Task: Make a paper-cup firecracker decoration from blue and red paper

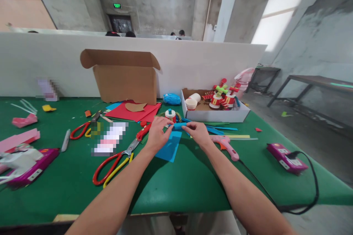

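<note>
Between my two hands is a small roll of blue paper (179, 126), held level above the table. My left hand (159, 132) pinches its left end, and the fingers of my right hand (199, 133) are closed on its right end. Below lies a flat blue paper sheet (171, 147). Just behind the roll stands a red and white paper cup (170, 114) with folded paper springs at its sides, partly hidden by my left hand. Large red-and-yellow-handled scissors (128, 151) rest left of my left hand. A pink glue gun (226, 146) lies beside my right wrist.
A white box (217, 116) with several paper cup figures stands at the back right, and an open brown cardboard box (127, 80) at the back left. Red paper (129, 112), smaller scissors (82, 130) and purple packs (286, 158) lie around. The glue gun's cord (259, 181) crosses the right side.
</note>
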`<state>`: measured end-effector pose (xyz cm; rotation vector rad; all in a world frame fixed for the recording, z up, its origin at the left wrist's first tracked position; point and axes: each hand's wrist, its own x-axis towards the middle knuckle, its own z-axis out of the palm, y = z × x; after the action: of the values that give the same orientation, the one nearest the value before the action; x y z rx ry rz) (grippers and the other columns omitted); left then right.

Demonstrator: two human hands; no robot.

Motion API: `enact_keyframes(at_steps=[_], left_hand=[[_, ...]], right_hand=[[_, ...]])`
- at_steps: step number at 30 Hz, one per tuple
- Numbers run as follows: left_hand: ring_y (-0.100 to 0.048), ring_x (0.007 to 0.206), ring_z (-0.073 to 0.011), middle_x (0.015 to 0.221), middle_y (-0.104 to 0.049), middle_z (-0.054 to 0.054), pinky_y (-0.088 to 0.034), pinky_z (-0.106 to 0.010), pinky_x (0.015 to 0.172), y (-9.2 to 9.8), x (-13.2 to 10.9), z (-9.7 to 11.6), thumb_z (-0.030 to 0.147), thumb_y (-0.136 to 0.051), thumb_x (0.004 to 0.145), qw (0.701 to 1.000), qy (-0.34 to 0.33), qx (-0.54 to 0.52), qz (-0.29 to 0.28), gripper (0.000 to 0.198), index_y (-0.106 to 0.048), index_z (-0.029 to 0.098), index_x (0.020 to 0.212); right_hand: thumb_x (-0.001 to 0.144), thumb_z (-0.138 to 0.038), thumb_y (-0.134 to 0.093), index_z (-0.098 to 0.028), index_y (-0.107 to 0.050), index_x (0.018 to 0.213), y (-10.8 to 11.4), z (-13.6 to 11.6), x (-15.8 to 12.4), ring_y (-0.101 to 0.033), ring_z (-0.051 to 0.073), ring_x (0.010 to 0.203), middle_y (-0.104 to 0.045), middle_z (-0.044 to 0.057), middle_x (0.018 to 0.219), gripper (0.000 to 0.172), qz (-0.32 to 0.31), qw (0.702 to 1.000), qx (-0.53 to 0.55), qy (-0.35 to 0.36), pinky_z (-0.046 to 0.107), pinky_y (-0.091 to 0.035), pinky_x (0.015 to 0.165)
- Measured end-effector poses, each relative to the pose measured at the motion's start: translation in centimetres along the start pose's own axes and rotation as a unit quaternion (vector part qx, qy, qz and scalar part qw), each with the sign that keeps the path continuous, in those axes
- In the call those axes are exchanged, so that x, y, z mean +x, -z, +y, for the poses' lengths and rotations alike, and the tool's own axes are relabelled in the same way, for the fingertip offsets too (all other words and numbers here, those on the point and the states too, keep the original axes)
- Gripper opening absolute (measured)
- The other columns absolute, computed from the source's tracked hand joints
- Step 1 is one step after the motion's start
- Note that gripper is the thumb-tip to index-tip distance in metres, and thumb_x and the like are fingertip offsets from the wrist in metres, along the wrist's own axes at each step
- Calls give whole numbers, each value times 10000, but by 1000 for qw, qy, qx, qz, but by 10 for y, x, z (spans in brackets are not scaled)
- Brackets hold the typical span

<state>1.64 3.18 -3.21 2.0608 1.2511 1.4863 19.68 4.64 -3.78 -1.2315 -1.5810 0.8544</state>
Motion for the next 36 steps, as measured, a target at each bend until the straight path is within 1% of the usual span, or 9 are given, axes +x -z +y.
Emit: enact_keyframes(at_steps=[5, 11, 14, 18, 25, 28, 30, 32, 36], left_hand=[[-519, 902, -253, 841, -660, -59, -353, -388, 908, 1, 0, 0, 263, -642, 748, 1000, 4, -23, 8, 46, -682, 244, 762], [-526, 941, -261, 892, -689, -66, -355, -387, 925, 0, 1, -1, 246, -654, 736, 999, 7, -43, -24, 90, -704, 252, 811], [-530, 954, -273, 892, -695, -68, -364, -391, 928, -1, 1, -2, 250, -700, 678, 996, 37, -70, -33, 140, -710, 255, 818], [-529, 970, -271, 948, -702, -61, -364, -392, 941, -3, 0, -5, 240, -722, 630, 994, 47, -61, -80, 257, -711, 260, 886], [-556, 898, -249, 995, -699, -72, -421, -368, 851, -7, -3, -13, 177, -687, 644, 988, 13, -14, -150, 334, -696, 245, 971], [-571, 934, -249, 1043, -685, -80, -427, -372, 868, -7, -3, -14, 166, -673, 662, 985, -6, 1, -170, 358, -675, 238, 1013], [-557, 1039, -262, 1135, -651, -91, -403, -388, 930, -6, -3, -14, 177, -672, 676, 985, -27, 12, -169, 403, -644, 235, 1074], [-512, 1142, -276, 1220, -604, -102, -364, -405, 986, -4, -3, -13, 213, -672, 699, 986, -46, 36, -156, 443, -602, 230, 1136], [-478, 1176, -306, 1253, -578, -113, -350, -433, 988, -2, -4, -13, 270, -687, 705, 981, -53, 99, -159, 493, -550, 225, 1176]], right_hand=[[649, -464, -651, -157, -654, 622, 3, 0, 0, -361, 91, 484, -480, -40, 494, 308, -2, 999, 34, -33, 235, -285, 469], [728, -339, -629, -165, -674, 641, 3, -3, -2, -481, 117, 544, -605, -6, 584, 200, -27, 992, -102, 73, 241, -374, 557], [752, -272, -635, -175, -684, 672, 2, -3, -4, -517, 120, 563, -646, 3, 636, 135, -44, 977, -165, 132, 237, -388, 576], [770, -213, -642, -183, -688, 724, 1, -1, -6, -550, 126, 605, -659, 17, 700, 71, -62, 949, -240, 193, 236, -391, 586], [807, -208, -632, -194, -686, 806, 0, -5, -12, -566, 136, 652, -643, 24, 740, 56, -102, 912, -313, 246, 235, -365, 574], [806, -203, -627, -189, -677, 809, -1, -8, -14, -584, 156, 718, -651, 38, 772, 52, -118, 902, -326, 258, 241, -379, 607], [803, -201, -619, -186, -670, 793, -1, -9, -14, -580, 157, 717, -651, 40, 772, 54, -113, 908, -315, 253, 244, -382, 614], [789, -202, -617, -182, -663, 760, 0, -9, -12, -559, 145, 669, -643, 31, 742, 58, -91, 927, -286, 226, 243, -376, 604], [741, -232, -618, -174, -631, 643, 4, -7, -5, -487, 113, 567, -589, -15, 611, 114, -55, 975, -174, 125, 239, -352, 570]])
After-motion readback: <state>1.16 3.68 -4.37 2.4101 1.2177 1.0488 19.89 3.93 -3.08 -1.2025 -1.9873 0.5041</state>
